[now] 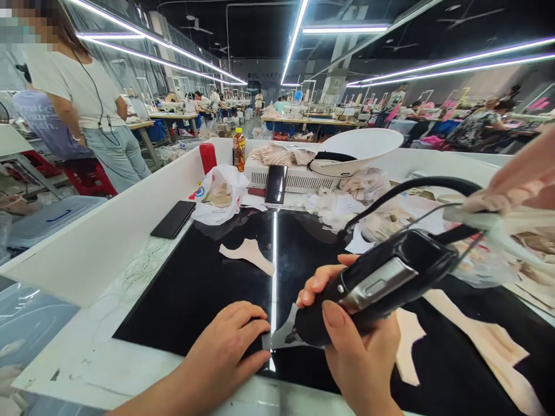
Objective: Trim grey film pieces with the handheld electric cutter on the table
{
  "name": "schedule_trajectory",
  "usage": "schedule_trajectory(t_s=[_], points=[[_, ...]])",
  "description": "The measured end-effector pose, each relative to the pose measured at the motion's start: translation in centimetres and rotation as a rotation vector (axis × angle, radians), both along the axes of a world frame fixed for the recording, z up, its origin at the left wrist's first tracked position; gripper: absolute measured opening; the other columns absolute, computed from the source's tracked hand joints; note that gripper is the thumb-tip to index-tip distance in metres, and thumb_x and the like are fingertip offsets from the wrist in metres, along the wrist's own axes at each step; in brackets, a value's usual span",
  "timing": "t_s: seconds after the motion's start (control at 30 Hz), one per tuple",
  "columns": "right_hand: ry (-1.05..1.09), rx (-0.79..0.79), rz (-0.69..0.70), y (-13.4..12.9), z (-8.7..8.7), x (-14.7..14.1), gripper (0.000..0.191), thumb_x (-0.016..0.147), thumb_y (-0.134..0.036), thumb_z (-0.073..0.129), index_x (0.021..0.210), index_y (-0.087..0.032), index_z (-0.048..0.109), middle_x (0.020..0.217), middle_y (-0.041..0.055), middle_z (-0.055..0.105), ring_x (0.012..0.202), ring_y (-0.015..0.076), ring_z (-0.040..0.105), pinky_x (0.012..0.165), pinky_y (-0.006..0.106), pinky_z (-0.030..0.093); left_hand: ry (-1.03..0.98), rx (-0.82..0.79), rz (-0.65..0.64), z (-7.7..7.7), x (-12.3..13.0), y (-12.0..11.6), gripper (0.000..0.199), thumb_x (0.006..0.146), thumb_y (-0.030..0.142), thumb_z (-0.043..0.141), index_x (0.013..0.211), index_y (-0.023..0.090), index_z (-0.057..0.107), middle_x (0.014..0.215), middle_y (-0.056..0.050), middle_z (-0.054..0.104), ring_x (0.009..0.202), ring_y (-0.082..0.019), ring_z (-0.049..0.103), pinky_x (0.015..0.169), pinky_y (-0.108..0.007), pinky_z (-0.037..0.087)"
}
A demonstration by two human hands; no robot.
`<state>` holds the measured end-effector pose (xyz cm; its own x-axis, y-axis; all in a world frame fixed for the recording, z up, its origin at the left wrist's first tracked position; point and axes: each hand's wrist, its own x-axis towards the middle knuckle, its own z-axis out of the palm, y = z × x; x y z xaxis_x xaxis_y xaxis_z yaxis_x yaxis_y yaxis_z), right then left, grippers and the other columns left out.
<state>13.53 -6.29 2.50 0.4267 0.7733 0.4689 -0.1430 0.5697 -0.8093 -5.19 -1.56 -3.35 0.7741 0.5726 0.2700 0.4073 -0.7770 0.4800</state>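
Note:
My right hand (359, 346) is wrapped round a black handheld tool (381, 277) with a silver panel and a cable at its rear end. The tool's tip touches a small translucent grey-white piece (284, 332) on the glossy black mat (208, 283). My left hand (236, 341) lies palm down at the left end of that piece, its fingers stretched and slightly apart. Further back on the mat is a beige fabric cutout (249, 254). More beige cutouts (407, 344) lie to the right, partly behind my right hand.
Another person's hand (529, 164) reaches in at the right edge, near the cable. Behind the mat are a phone (276, 184), a plastic bag (221, 196), a bottle (239, 150) and a white hat (359, 147). A black device (173, 219) lies left. White walls edge the table.

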Motion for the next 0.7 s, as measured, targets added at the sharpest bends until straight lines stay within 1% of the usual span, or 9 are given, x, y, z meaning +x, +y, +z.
schedule_trajectory(t_s=[0.1, 0.23, 0.33, 0.4, 0.57, 0.7], points=[[0.031, 0.015, 0.035, 0.4, -0.4, -0.9, 0.040, 0.093, -0.029, 0.076, 0.126, -0.031, 0.054, 0.093, -0.0009, 0.064, 0.072, 0.0149, 0.066, 0.066, 0.031, 0.060, -0.026, -0.057, 0.025, -0.1, 0.1, -0.1, 0.040, 0.083, 0.009, 0.080, 0.116, 0.023, 0.062, 0.124, -0.003, 0.063, 0.115, -0.023, 0.061, 0.103, -0.042, 0.053], [0.049, 0.031, 0.080, 0.8, -0.8, -1.7, 0.039, 0.093, -0.029, 0.076, 0.126, -0.031, 0.054, 0.094, -0.0011, 0.063, 0.073, 0.0143, 0.066, 0.068, 0.032, 0.061, -0.026, -0.127, 0.026, -0.1, 0.2, -0.1, 0.041, 0.083, 0.010, 0.080, 0.117, 0.024, 0.062, 0.123, -0.002, 0.063, 0.116, -0.023, 0.060, 0.104, -0.042, 0.051], [0.048, 0.046, 0.088, 1.1, -0.9, -1.9, 0.038, 0.094, -0.030, 0.076, 0.126, -0.031, 0.055, 0.093, -0.0010, 0.062, 0.073, 0.0146, 0.065, 0.068, 0.032, 0.061, -0.039, -0.152, 0.025, 0.1, 0.3, -0.1, 0.040, 0.084, 0.008, 0.078, 0.118, 0.024, 0.062, 0.123, -0.003, 0.063, 0.117, -0.022, 0.059, 0.106, -0.040, 0.049], [0.047, 0.053, 0.080, 1.2, -1.0, -2.0, 0.038, 0.094, -0.031, 0.075, 0.126, -0.030, 0.056, 0.092, -0.0008, 0.062, 0.073, 0.0147, 0.064, 0.068, 0.033, 0.060, -0.056, -0.159, 0.014, 0.4, 0.3, -0.1, 0.039, 0.085, 0.005, 0.072, 0.118, 0.023, 0.061, 0.122, -0.003, 0.064, 0.117, -0.021, 0.058, 0.107, -0.038, 0.048], [0.041, 0.034, 0.079, 1.3, -1.4, -2.2, 0.039, 0.093, -0.032, 0.076, 0.127, -0.031, 0.055, 0.092, -0.0004, 0.062, 0.074, 0.0149, 0.063, 0.070, 0.033, 0.059, -0.112, -0.202, 0.009, 0.9, 0.1, -0.2, 0.033, 0.096, 0.007, 0.043, 0.124, 0.021, 0.056, 0.120, -0.006, 0.063, 0.115, -0.019, 0.057, 0.107, -0.036, 0.047], [0.033, 0.043, 0.068, 1.4, -1.4, -2.3, 0.034, 0.097, -0.029, 0.071, 0.126, -0.031, 0.055, 0.090, -0.0007, 0.061, 0.073, 0.0147, 0.063, 0.066, 0.031, 0.059, -0.125, -0.208, 0.018, 0.9, 0.0, -0.2, 0.035, 0.097, 0.007, 0.036, 0.124, 0.019, 0.055, 0.122, -0.007, 0.063, 0.116, -0.019, 0.057, 0.108, -0.037, 0.047]])
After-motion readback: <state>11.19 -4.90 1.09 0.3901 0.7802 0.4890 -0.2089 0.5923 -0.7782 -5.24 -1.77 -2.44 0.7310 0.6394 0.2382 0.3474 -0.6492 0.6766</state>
